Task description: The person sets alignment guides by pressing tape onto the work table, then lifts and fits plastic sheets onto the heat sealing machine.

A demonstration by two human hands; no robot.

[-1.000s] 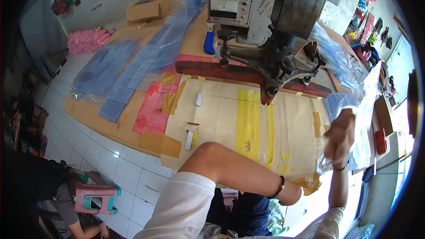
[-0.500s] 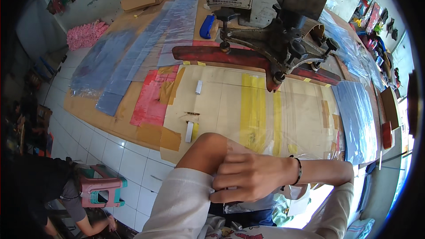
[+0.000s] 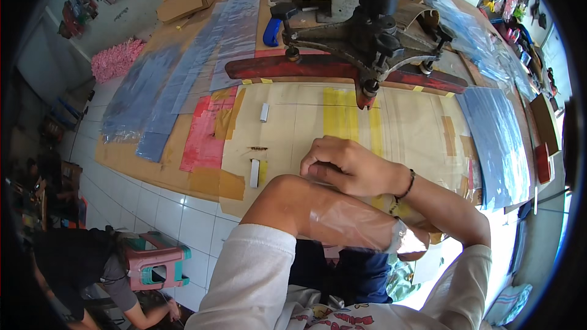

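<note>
My right hand point(image 3: 354, 167), a dark beaded bracelet at its wrist, hovers over the tan-covered work board point(image 3: 299, 140) with fingers curled; what they hold, if anything, is hidden. My left forearm point(image 3: 293, 201) crosses rightward along the board's near edge, below my right hand. Clear plastic film point(image 3: 348, 223) lies over that forearm toward the wrist. My left hand point(image 3: 417, 243) is at the right end, partly covered by glare and film, so its fingers cannot be made out. Beyond my right hand, a red bar point(image 3: 293, 70) hangs under the machine's black metal bracket point(image 3: 330, 44).
Two small white blocks point(image 3: 264, 112) sit on the board's left side. Bluish clear plastic sheets point(image 3: 143, 91) lie at left, with another stack point(image 3: 498, 143) at right. A blue-handled tool point(image 3: 271, 32) lies behind the bar. Lower left, another person bends beside a pink-green stool point(image 3: 156, 263).
My right hand has risen from my left forearm to over the board. More of my left forearm and its film now shows. The whole view has shifted slightly.
</note>
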